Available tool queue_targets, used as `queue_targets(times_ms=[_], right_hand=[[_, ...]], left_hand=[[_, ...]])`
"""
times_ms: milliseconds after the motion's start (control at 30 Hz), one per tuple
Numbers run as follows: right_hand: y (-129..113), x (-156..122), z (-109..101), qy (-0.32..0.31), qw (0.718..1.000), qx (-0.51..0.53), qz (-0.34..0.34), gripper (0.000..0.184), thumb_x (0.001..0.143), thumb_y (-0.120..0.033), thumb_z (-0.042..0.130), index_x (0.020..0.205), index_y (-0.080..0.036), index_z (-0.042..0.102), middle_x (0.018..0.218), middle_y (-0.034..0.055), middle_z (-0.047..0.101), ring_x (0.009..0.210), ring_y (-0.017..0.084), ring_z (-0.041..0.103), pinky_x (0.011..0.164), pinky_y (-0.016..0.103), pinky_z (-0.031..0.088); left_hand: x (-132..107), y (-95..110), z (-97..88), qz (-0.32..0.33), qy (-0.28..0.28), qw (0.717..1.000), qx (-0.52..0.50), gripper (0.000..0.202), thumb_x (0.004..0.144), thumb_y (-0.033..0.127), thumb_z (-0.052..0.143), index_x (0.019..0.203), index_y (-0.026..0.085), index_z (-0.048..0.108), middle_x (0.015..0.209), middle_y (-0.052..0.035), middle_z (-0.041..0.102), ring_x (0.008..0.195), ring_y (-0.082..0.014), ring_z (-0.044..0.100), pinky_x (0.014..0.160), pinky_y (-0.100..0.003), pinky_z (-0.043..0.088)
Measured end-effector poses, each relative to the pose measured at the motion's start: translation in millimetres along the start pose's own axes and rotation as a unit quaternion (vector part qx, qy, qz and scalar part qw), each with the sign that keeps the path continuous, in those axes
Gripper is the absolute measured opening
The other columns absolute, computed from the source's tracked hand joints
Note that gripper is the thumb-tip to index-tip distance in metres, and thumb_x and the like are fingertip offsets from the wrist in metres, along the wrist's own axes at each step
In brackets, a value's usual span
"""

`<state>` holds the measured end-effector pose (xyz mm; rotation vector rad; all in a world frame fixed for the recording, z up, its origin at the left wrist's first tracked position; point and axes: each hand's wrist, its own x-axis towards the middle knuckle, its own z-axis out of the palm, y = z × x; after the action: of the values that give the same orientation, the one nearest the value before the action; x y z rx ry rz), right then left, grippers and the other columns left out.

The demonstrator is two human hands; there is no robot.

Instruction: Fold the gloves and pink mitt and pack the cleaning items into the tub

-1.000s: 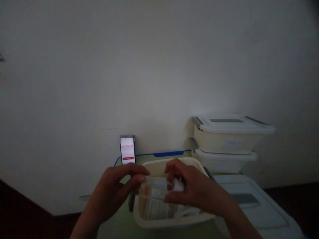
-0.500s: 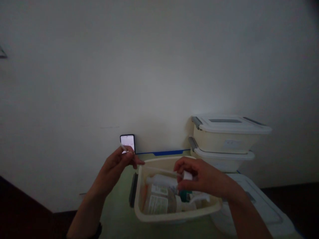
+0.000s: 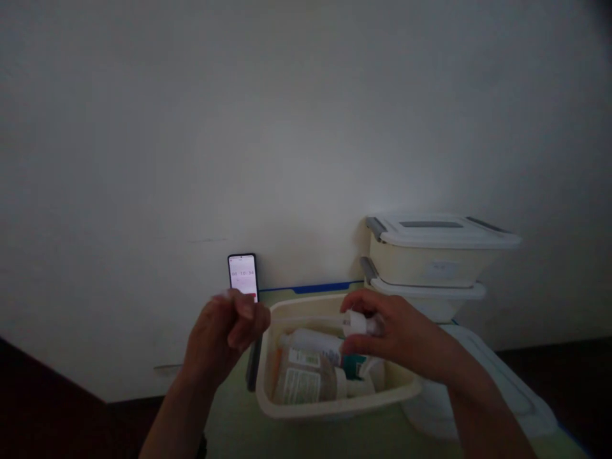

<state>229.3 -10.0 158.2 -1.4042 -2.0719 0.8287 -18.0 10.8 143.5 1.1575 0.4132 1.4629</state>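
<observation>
In my right hand (image 3: 389, 325) is a pump dispenser head (image 3: 354, 323), gripped between thumb and fingers by its white collar. Its thin clear dip tube (image 3: 310, 318) runs leftward to my left hand (image 3: 229, 328). The left fingers are curled closed around the tube's far end, and most of that end is hidden. Both hands are over a cream plastic bin (image 3: 335, 411). Inside it, a clear labelled bottle (image 3: 306, 379) lies on its side, with a white bottle with a green part (image 3: 315, 341) behind it.
A phone (image 3: 243, 274) showing a running timer leans against the wall behind my left hand. Two lidded storage boxes (image 3: 435, 261) are stacked at the back right. A white lid (image 3: 497, 389) lies to the right of the bin on the green table surface (image 3: 268, 440).
My left hand has turned and its fingers have curled in. The right hand has lifted the pump head slightly, and the tube now lies more level.
</observation>
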Motion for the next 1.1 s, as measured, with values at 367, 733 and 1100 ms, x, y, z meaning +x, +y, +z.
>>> queue_targets(times_ms=[367, 733, 1100], right_hand=[[-12, -10, 2, 0.037, 0.996, 0.033, -0.079, 0.032, 0.068, -0.036, 0.069, 0.098, -0.026, 0.063, 0.086, -0.0014, 0.064, 0.072, 0.014, 0.059, 0.067, 0.025, 0.046], [-17, -13, 5, 0.064, 0.977, 0.004, -0.202, 0.030, 0.069, -0.036, 0.070, 0.097, -0.026, 0.065, 0.082, -0.0018, 0.066, 0.072, 0.013, 0.060, 0.066, 0.023, 0.046], [-21, -14, 10, 0.058, 0.975, -0.002, -0.214, 0.031, 0.071, -0.033, 0.070, 0.099, -0.025, 0.062, 0.085, -0.0058, 0.066, 0.074, 0.007, 0.059, 0.067, 0.015, 0.044]], left_hand=[[-18, 8, 23.4, 0.036, -0.095, 0.864, 0.493, 0.018, 0.084, 0.027, 0.048, 0.089, 0.020, 0.064, 0.067, -0.0012, 0.063, 0.056, -0.0123, 0.056, 0.049, -0.020, 0.044], [-23, 22, 27.0, 0.222, -0.160, 0.775, 0.570, 0.012, 0.076, 0.019, 0.063, 0.085, 0.023, 0.070, 0.070, -0.0006, 0.060, 0.058, -0.0098, 0.056, 0.049, -0.017, 0.046], [-24, 31, 31.8, 0.274, -0.157, 0.720, 0.618, 0.008, 0.078, 0.016, 0.061, 0.074, 0.018, 0.068, 0.069, 0.0008, 0.057, 0.056, -0.0056, 0.055, 0.047, -0.012, 0.045]])
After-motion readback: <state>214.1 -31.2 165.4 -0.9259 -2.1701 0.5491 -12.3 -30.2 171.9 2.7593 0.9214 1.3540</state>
